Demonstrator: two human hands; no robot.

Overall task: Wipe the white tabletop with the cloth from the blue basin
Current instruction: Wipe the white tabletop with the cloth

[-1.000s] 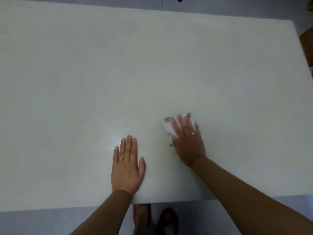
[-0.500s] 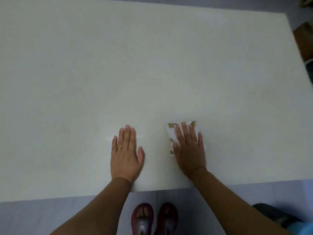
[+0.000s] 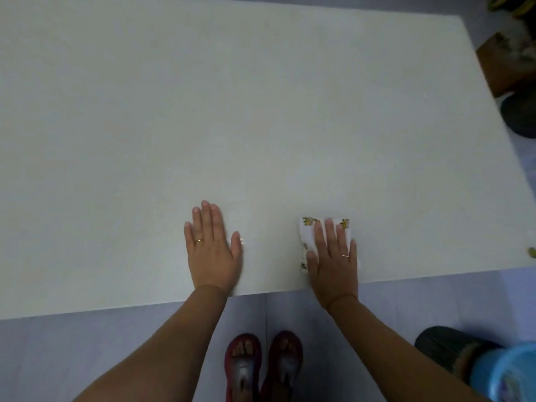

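Note:
The white tabletop (image 3: 261,111) fills most of the view. A folded white cloth (image 3: 308,237) with small yellow figures lies near the table's front edge. My right hand (image 3: 333,262) presses flat on the cloth with straight fingers and covers most of it. To the left of it, my left hand (image 3: 211,248) rests palm down on the bare tabletop with its fingers straight. The blue basin (image 3: 510,372) stands on the floor at the bottom right corner, partly cut off by the frame.
A dark round stool (image 3: 443,346) stands next to the basin. Dark objects and a brown box (image 3: 504,62) sit on the floor past the table's right edge. A small yellowish object (image 3: 531,252) lies at the table's right edge. My sandalled feet (image 3: 264,367) stand below the front edge.
My right hand has drawn the cloth back toward the front edge and slightly right. My left hand has stayed flat on the table. The view has dropped, and the basin and stool now show.

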